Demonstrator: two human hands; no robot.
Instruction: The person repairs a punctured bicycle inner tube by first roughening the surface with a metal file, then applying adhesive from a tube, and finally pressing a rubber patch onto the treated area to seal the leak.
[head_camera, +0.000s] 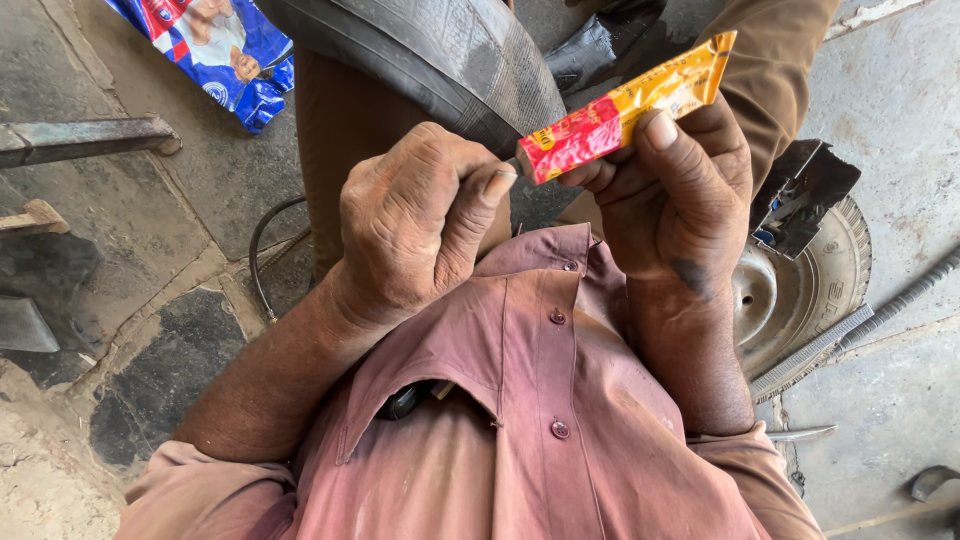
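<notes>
The small tube (625, 108) was flat and creased, its foil-like skin glossy, red at the nozzle end and orange-yellow toward the crimped tail. The right hand (675, 190) held it across the fingers, with the thumb pressed on its upper face, so that grip was clamped on the tube's middle; the tail stuck out up and away past the thumb. The left hand (415, 220), dusty and rough-skinned, met the tube at its red end, thumb and forefinger pinched together at the tip. Whatever sat between those fingertips was covered by them; it may have been a cap, but the view did not settle it.

Just behind both grips lay a black rubber inner tube (440, 55), matte, scuffed and faintly ribbed, draped over brown trousers (345, 130); its upper part ran out of the frame. Below the grips, a faded pink buttoned shirt (520, 400) filled the foreground, worn and stained. Beyond the right wrist, a small wheel (800, 290) with a grey metal rim and treaded tyre lay on the stone floor (130, 230), half hidden by the forearm. Far off past the left hand, a shiny blue plastic packet (220, 50) lay crumpled, cut by the top edge.
</notes>
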